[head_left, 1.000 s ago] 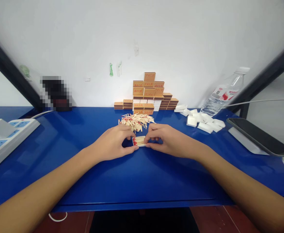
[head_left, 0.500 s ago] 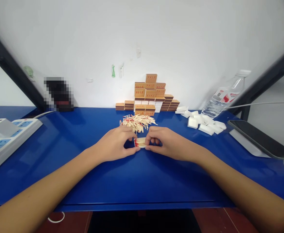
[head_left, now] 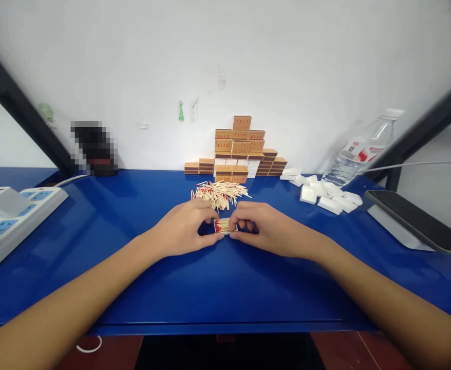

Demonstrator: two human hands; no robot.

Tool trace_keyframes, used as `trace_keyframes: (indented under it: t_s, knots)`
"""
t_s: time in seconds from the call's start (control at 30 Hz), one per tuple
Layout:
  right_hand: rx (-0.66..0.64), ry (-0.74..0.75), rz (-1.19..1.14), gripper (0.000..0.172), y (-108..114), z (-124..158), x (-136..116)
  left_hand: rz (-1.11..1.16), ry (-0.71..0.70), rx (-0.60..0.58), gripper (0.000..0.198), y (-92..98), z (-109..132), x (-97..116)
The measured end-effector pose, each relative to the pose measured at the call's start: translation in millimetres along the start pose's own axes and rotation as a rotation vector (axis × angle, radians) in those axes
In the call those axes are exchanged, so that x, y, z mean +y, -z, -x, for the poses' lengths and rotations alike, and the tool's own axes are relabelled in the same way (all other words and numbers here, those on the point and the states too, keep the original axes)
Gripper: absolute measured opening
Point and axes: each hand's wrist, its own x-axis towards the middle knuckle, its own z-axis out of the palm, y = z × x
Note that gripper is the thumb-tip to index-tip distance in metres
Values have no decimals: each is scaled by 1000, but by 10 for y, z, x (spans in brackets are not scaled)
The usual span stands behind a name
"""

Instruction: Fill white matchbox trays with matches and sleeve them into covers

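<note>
A small white tray of red-tipped matches [head_left: 222, 226] lies on the blue table [head_left: 218, 288] between my two hands. My left hand [head_left: 185, 227] curls round its left end, thumb and fingers pinched on it. My right hand [head_left: 264, 228] grips its right end with bent fingers. Just behind them lies a loose heap of matches [head_left: 221, 192].
Brown matchboxes [head_left: 239, 150] are stacked against the white wall. Several white inner trays [head_left: 325, 195] lie at the right, beside a water bottle [head_left: 360, 154] and a phone [head_left: 418, 221]. A power strip [head_left: 5, 216] sits at the left edge.
My hands have closed in a little on the tray, so less of it shows between them. The view has shifted slightly.
</note>
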Motion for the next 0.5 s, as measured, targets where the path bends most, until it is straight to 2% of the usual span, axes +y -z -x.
trace_keyframes:
  t_s: [0.13,0.27,0.4,0.5]
  knots:
    - [5,16,-17,6,-3,-5,6,5,-14,11,24,-9,6,-10]
    - [105,2,1,11,-20,-40,92,3,-5,-6,26,-2,7,5]
    - [279,-153,8,16,-106,-153,228,12,16,-46,28,4,5,44]
    - [331,-290,-14,21,-178,-281,268,18,22,-56,30,1,2,57]
